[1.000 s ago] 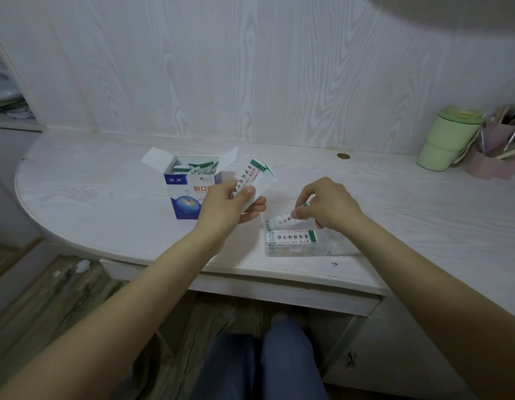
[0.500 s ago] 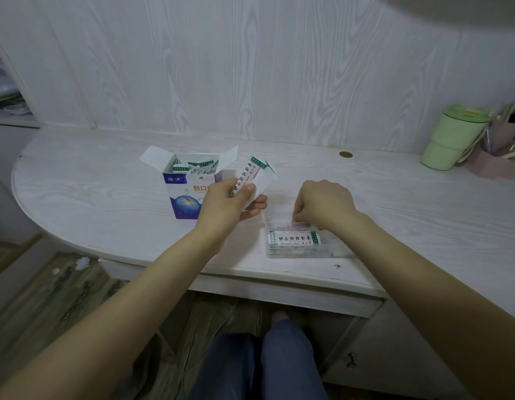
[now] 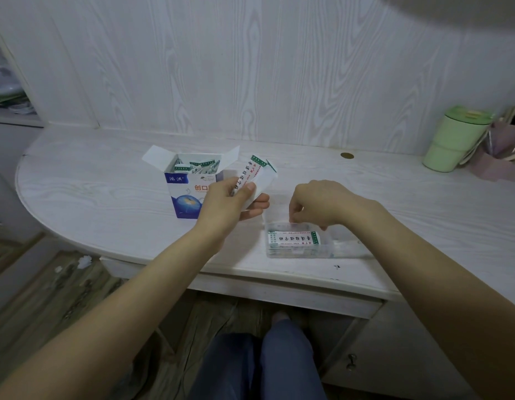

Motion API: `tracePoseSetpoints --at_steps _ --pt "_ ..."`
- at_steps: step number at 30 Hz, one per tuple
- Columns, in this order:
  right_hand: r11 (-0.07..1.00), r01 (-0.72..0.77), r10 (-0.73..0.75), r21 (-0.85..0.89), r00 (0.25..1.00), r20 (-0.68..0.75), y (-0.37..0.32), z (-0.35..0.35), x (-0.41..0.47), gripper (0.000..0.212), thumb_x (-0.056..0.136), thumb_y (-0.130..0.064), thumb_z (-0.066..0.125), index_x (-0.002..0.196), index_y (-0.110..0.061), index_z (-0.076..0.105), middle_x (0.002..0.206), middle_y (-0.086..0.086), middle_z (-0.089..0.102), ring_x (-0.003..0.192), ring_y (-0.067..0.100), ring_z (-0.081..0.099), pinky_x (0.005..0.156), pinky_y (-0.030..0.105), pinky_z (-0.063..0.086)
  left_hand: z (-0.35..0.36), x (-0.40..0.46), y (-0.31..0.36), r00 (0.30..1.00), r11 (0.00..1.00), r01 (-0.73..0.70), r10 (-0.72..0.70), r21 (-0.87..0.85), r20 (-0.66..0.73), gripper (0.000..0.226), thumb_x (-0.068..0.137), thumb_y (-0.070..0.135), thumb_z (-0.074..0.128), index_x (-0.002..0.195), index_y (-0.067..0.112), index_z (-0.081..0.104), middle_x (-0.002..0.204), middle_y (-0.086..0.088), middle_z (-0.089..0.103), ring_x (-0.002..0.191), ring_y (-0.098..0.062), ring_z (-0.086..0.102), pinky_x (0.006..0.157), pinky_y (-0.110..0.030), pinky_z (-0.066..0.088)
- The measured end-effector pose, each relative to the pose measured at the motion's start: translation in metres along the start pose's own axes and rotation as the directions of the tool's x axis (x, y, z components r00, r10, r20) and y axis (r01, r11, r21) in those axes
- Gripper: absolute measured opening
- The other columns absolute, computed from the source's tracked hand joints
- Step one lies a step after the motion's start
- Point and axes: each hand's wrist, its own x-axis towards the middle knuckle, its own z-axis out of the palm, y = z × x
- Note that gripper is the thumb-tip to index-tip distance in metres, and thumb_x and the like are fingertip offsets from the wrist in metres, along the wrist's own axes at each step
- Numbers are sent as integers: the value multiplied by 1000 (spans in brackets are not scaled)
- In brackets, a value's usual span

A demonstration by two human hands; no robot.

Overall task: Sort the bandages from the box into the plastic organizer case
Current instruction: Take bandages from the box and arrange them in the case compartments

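Clear plastic organizer case (image 3: 316,249) lies near the front edge of the whitewashed wooden desk (image 3: 106,197), with a white, green-ended wrapped bandage (image 3: 294,238) lying flat in its left part. The right hand (image 3: 319,204) hovers over the case's far side, fingers curled downward at its rim; whether they pinch anything I cannot tell. The left hand (image 3: 230,204) grips a small fan of white wrapped bandage strips (image 3: 254,180), just right of the open blue-and-white cardboard box (image 3: 189,186), where more strips stand. To do this step well, I judge each strip should go in flat, aligned with the one below, one at a time, while the supply is held near.
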Motion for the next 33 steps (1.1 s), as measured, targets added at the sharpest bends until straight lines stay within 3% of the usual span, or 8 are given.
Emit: tracePoseSetpoints --at_steps 4,7,11,16,23,27,29,33 --pt "998 3 -4 69 1000 21 4 3 -1 25 90 -19 47 95 -19 72 67 0 66 51 10 56 63 26 46 0 -1 1 1000 1000 -16 16 11 -3 18 99 10 46 91 20 59 80 -6 70 69 -9 71 60 -18 55" --pt "994 5 -6 112 1000 10 6 3 -3 32 92 -12 41 95 -23 71 59 -13 55 53 9 54 57 24 41 0 -3 3 1000 1000 -19 19 13 -2 18 99 10 46 91 19 59 80 -6 70 69 -10 71 61 -18 55" --pt "944 55 5 324 983 -183 12 2 -9 30 92 -12 45 92 -27 70 77 -19 63 52 8 58 56 20 41 0 -6 5 1000 1000 -11 11 9 18 17 98 11 47 91 17 61 82 -8 71 70 -11 71 60 -19 55" --pt "552 208 104 807 944 -314 9 -2 -21 16 90 -28 63 94 -15 71 82 -5 72 55 6 59 46 15 39 3 -11 9 994 998 34 -29 -43 110 12 95 9 53 100 15 63 91 -9 73 79 -20 72 67 -21 58" --pt "164 226 300 960 916 -267 13 5 -21 9 83 -2 69 91 1 67 71 9 65 55 7 64 57 15 52 7 -12 15 996 994 50 -42 -102 81 11 97 14 50 99 14 61 85 -5 68 70 -20 72 63 -20 58" --pt "-76 253 355 965 911 -211 24 9 -21 16 90 -9 62 78 0 66 71 7 67 66 12 67 68 15 55 0 -8 15 1000 997 9 -9 -72 -8 14 98 13 48 94 8 61 82 -10 68 65 -17 71 64 -21 57" --pt "-12 247 374 969 900 -224 29 12 -22 12 87 -5 64 77 0 66 74 8 67 70 13 66 69 14 55 -2 -7 14 1000 998 8 -10 -68 -28 16 99 14 47 94 8 61 82 -10 70 66 -16 71 64 -21 57" --pt "321 159 368 934 887 -278 35 23 -20 12 78 4 71 79 -8 71 77 8 69 74 15 64 76 19 56 -2 -7 12 999 999 18 -20 -49 -40 16 99 15 47 93 9 61 82 -9 71 66 -16 71 62 -21 58"
